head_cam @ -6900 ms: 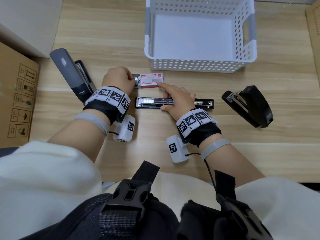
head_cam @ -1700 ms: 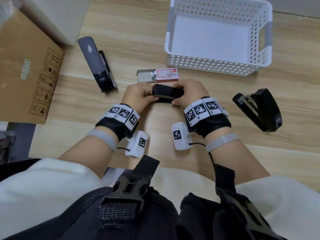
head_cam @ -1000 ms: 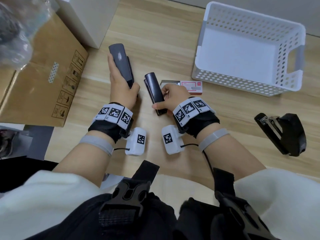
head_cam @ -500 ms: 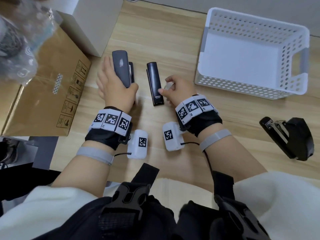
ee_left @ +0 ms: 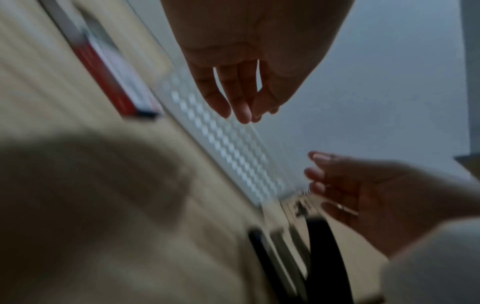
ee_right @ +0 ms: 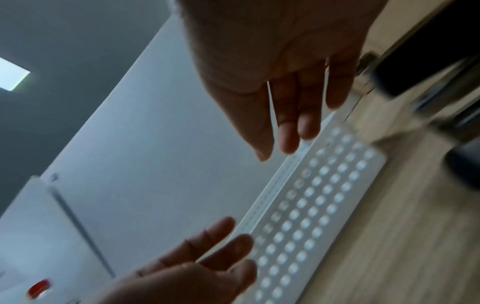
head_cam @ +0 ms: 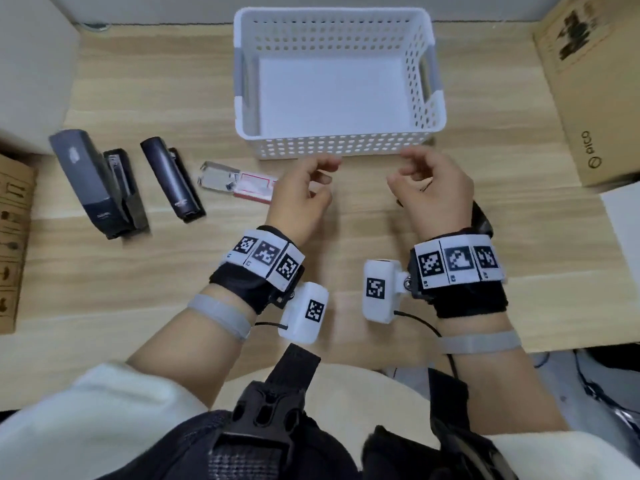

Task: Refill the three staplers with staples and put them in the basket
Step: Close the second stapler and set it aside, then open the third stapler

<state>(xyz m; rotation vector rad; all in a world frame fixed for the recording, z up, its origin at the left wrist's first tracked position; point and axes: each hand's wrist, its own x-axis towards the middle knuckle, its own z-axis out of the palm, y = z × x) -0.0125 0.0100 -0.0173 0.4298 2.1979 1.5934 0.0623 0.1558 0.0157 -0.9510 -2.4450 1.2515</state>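
Observation:
Both hands hover empty over the table just in front of the white perforated basket [head_cam: 343,145], fingers loosely curled. My left hand [head_cam: 318,176] is beside the red-and-white staple box [head_cam: 251,185], partly over its right end. My right hand [head_cam: 412,171] covers most of the third black stapler [head_cam: 482,220], of which only an edge shows by the wrist. The large grey stapler [head_cam: 91,181] and the slim black stapler [head_cam: 171,180] lie side by side at the left. The left wrist view shows left fingers [ee_left: 239,98] hanging free and the black stapler [ee_left: 322,257] below.
Cardboard boxes stand at the far right [head_cam: 588,98] and the far left edge [head_cam: 14,244]. A white box [head_cam: 31,64] stands at the back left. The basket [ee_right: 311,205] has nothing in it.
My left hand has let go of the grey stapler and my right hand has left the slim black one. Both moved right, in front of the basket. The view swung right too.

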